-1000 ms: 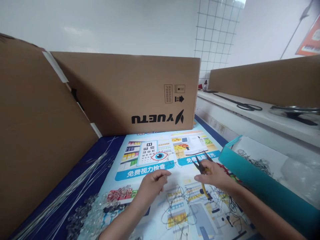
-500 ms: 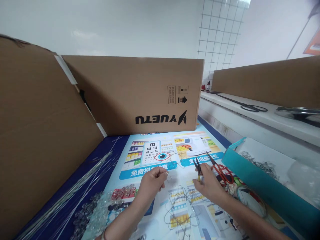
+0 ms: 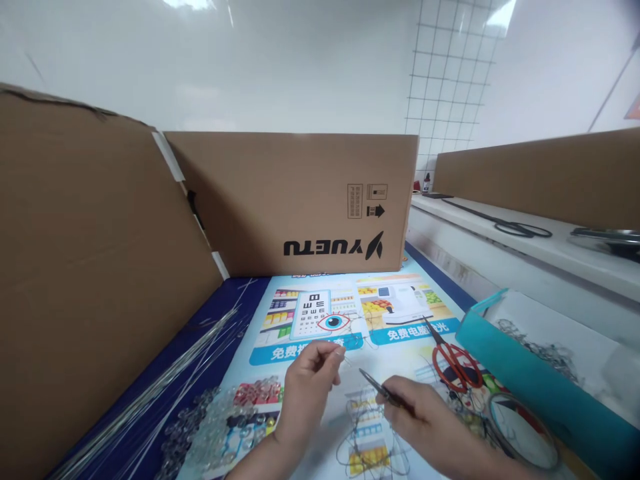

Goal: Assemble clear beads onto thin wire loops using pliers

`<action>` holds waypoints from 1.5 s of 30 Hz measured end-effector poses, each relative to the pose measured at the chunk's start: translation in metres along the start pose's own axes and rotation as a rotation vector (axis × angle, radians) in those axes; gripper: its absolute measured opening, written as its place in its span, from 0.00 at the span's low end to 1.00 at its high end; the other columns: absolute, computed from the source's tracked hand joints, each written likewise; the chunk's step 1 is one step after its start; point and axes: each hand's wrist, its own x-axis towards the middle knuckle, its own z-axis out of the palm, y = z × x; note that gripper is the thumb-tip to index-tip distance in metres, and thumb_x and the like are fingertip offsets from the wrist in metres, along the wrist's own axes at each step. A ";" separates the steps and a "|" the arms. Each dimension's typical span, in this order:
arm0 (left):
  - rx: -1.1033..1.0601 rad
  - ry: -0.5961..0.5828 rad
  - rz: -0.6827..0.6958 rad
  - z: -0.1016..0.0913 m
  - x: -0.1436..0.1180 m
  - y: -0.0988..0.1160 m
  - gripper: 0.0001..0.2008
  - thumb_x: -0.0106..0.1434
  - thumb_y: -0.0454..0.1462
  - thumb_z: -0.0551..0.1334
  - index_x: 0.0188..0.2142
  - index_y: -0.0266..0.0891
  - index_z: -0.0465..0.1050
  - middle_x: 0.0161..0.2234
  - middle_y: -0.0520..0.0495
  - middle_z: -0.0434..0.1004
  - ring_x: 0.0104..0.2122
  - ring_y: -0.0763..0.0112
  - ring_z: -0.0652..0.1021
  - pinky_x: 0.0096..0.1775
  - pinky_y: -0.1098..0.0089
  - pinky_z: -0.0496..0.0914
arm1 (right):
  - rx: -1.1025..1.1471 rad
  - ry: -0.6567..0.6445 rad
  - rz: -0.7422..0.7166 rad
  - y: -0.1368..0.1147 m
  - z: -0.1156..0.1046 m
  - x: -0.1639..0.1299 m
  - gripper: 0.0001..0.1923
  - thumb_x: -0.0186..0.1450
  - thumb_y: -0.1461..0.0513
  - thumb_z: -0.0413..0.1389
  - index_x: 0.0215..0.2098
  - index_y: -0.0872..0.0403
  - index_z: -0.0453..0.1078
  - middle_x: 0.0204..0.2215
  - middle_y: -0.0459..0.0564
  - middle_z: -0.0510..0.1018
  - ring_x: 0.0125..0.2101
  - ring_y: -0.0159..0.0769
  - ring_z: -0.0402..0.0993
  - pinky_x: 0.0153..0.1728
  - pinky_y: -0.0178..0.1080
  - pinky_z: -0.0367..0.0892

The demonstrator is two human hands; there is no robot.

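Observation:
My left hand (image 3: 307,387) is closed in a pinch over the printed sheet, holding a thin piece of wire (image 3: 347,360) whose short end sticks out to the right. My right hand (image 3: 423,413) is wrapped round needle-nose pliers (image 3: 374,382). The pliers' narrow tip points left toward the wire, with a small gap between them. Below and between the hands lies a tangle of bent wire pieces (image 3: 345,452), partly covered by my right hand. More thin bent wire rests faintly on the sheet beyond my left hand.
Left of my hands lie clear beads (image 3: 213,420), pinkish beads (image 3: 257,392) and a bundle of straight wires (image 3: 170,387). On the right are red-handled scissors (image 3: 453,365), a clear round roll (image 3: 523,433) and a teal box (image 3: 530,373) with wire pieces. Cardboard walls (image 3: 300,193) stand behind and left.
My right hand has moved left and nearer, and the pliers have swung from pointing away to pointing left at the wire. My left hand stays pinched. The camera view has shifted slightly.

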 end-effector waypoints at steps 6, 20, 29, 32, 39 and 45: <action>-0.019 -0.008 0.028 0.003 -0.010 0.004 0.10 0.57 0.43 0.63 0.30 0.39 0.67 0.17 0.57 0.65 0.19 0.76 0.67 0.23 0.76 0.62 | 0.475 -0.101 0.218 0.000 0.015 -0.002 0.04 0.58 0.63 0.48 0.30 0.55 0.64 0.22 0.42 0.65 0.21 0.28 0.65 0.22 0.31 0.64; 0.145 -0.016 0.166 0.002 -0.016 0.007 0.08 0.59 0.41 0.61 0.29 0.39 0.68 0.18 0.55 0.67 0.21 0.74 0.69 0.27 0.74 0.64 | 0.600 -0.102 0.258 -0.006 0.019 0.000 0.10 0.57 0.56 0.51 0.26 0.55 0.61 0.15 0.40 0.66 0.13 0.25 0.62 0.15 0.29 0.58; 0.161 -0.095 0.148 0.004 -0.013 0.005 0.09 0.60 0.42 0.60 0.27 0.39 0.66 0.19 0.55 0.66 0.21 0.74 0.69 0.27 0.74 0.64 | 0.515 -0.076 0.228 -0.001 0.016 0.000 0.13 0.62 0.55 0.50 0.24 0.54 0.58 0.11 0.37 0.62 0.11 0.22 0.55 0.13 0.27 0.51; 0.142 -0.100 0.122 0.003 -0.011 0.004 0.10 0.60 0.42 0.60 0.28 0.39 0.65 0.19 0.55 0.66 0.20 0.74 0.69 0.26 0.74 0.64 | 0.528 -0.062 0.226 0.002 0.016 0.000 0.14 0.62 0.55 0.50 0.24 0.54 0.58 0.12 0.37 0.62 0.11 0.23 0.56 0.13 0.27 0.52; 0.172 -0.017 0.174 0.001 -0.011 0.002 0.08 0.60 0.41 0.60 0.28 0.39 0.66 0.19 0.55 0.66 0.22 0.74 0.68 0.27 0.74 0.64 | 0.609 -0.121 0.270 -0.001 0.022 0.001 0.14 0.58 0.53 0.53 0.24 0.55 0.60 0.15 0.42 0.68 0.14 0.27 0.64 0.17 0.30 0.61; 0.208 -0.023 0.187 0.003 -0.013 0.002 0.09 0.59 0.41 0.60 0.27 0.39 0.66 0.19 0.55 0.66 0.22 0.73 0.68 0.27 0.75 0.64 | 0.582 -0.094 0.283 0.001 0.024 0.002 0.14 0.59 0.54 0.52 0.22 0.54 0.58 0.13 0.40 0.66 0.13 0.25 0.62 0.15 0.29 0.58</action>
